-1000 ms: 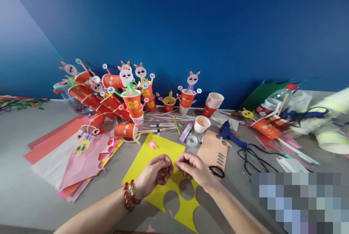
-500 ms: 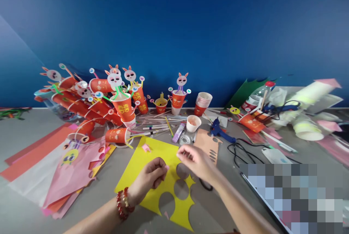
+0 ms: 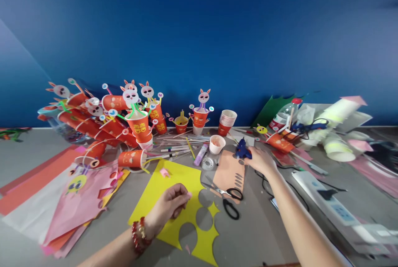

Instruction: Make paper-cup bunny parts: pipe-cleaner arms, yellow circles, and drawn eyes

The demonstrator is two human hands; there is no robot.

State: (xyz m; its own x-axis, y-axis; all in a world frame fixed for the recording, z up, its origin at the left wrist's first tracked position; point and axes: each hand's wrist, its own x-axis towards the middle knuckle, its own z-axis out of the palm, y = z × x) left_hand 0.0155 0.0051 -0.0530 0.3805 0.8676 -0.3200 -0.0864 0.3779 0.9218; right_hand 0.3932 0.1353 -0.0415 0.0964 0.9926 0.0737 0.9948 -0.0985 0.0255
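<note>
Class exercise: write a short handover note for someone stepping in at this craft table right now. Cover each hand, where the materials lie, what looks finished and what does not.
Left hand: pinches a small pink piece over the yellow sheet.
Right hand: on the blue glue gun, grip not clear.
Scissors lie shut beside the peach sheet.
Done: circles cut from the yellow sheet; many rabbit cups stand at the back.
Left: pink piece not yet glued; plain cup stack unused.
</note>
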